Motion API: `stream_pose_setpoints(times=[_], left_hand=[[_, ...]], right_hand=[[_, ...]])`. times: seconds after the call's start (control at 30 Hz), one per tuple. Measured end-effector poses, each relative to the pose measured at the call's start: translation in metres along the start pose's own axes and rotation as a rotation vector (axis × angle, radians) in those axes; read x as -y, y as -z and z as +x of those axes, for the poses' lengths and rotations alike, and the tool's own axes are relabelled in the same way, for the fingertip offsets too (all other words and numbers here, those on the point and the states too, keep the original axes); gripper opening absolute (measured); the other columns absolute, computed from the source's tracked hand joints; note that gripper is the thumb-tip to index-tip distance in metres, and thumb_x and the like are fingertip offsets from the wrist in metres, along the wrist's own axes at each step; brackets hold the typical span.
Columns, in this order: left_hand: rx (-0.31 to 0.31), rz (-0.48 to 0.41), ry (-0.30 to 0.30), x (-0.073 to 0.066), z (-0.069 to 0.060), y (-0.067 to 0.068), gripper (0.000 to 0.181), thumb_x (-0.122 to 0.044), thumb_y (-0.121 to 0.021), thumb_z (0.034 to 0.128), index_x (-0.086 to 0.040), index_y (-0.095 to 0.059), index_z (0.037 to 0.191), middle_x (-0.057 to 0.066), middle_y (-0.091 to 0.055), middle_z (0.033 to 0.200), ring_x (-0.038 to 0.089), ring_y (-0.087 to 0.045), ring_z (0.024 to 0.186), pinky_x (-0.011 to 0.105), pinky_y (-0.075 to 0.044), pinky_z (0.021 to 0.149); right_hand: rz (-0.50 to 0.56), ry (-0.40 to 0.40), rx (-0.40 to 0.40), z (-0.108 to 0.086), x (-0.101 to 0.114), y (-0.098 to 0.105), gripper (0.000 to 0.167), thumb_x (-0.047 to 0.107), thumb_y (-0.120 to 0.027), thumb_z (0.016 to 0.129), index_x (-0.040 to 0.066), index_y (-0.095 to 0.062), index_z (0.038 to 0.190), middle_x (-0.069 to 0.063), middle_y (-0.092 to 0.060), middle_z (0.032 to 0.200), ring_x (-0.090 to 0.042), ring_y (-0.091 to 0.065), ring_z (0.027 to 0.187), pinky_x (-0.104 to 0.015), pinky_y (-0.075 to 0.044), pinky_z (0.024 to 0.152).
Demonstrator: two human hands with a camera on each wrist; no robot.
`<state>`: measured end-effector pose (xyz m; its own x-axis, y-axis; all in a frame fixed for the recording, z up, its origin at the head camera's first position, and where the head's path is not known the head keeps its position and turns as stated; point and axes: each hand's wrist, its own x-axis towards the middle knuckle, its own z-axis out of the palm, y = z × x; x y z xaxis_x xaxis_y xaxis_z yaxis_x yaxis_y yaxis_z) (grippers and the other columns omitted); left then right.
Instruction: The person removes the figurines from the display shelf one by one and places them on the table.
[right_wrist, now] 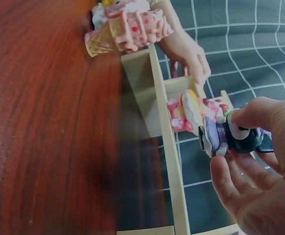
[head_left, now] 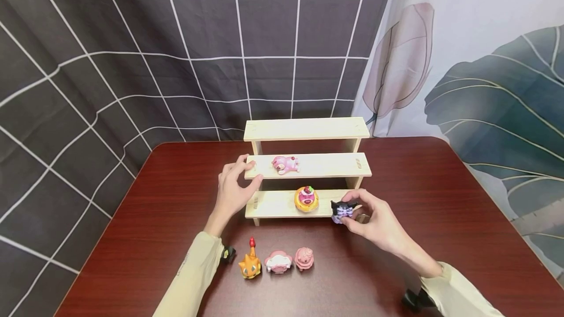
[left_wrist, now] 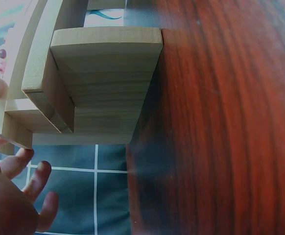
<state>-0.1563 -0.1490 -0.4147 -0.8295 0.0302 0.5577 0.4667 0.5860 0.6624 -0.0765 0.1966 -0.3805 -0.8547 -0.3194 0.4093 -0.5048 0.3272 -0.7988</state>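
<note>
My right hand (head_left: 380, 220) pinches a black-and-purple figurine (head_left: 342, 212) over the right end of the lowest step of a pale wooden three-tier shelf (head_left: 304, 128). In the right wrist view the thumb and fingers of the right hand (right_wrist: 265, 181) hold that figurine (right_wrist: 216, 137) by its dark head. My left hand (head_left: 233, 187) touches the left end of the middle step, thumb and fingers spread about its edge. A pink figurine (head_left: 285, 164) lies on that middle step. On the lowest step stands a figurine with a yellow ring-shaped base (head_left: 306, 199).
In front of the shelf, on the dark red wooden table (head_left: 352, 268), stand an orange figurine with a red-tipped tail (head_left: 250, 264), a pink-and-white figurine (head_left: 278, 261) and a pink figurine (head_left: 304, 259). A dark gridded curtain (head_left: 198, 28) hangs behind.
</note>
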Motion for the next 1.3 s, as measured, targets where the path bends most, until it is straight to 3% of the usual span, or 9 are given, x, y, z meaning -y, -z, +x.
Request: stream_pose_setpoints(times=[0.67,1.3], left_hand=[[-0.002,-0.003,0.002,-0.001,-0.001,0.0,0.036,-0.021,-0.079,0.0841,-0.007,-0.073,0.117,0.013,-0.061,0.136,0.033,-0.052,0.11,0.057,-0.029,0.094],[-0.008,-0.002,-0.006,0.0,0.0,-0.001,0.037,-0.021,-0.079,0.0839,-0.007,-0.073,0.117,0.013,-0.061,0.136,0.033,-0.052,0.11,0.057,-0.029,0.094]], right_hand=[[-0.008,0.117,0.063,-0.021,-0.011,-0.015,0.049,-0.014,-0.085,0.067,0.006,-0.063,0.106,-0.004,-0.065,0.093,-0.012,-0.062,0.07,-0.026,-0.052,0.063],[-0.003,0.095,0.149,-0.036,-0.016,-0.026,0.05,-0.013,-0.084,0.067,0.011,-0.061,0.104,0.003,-0.065,0.092,-0.008,-0.061,0.069,-0.029,-0.052,0.06]])
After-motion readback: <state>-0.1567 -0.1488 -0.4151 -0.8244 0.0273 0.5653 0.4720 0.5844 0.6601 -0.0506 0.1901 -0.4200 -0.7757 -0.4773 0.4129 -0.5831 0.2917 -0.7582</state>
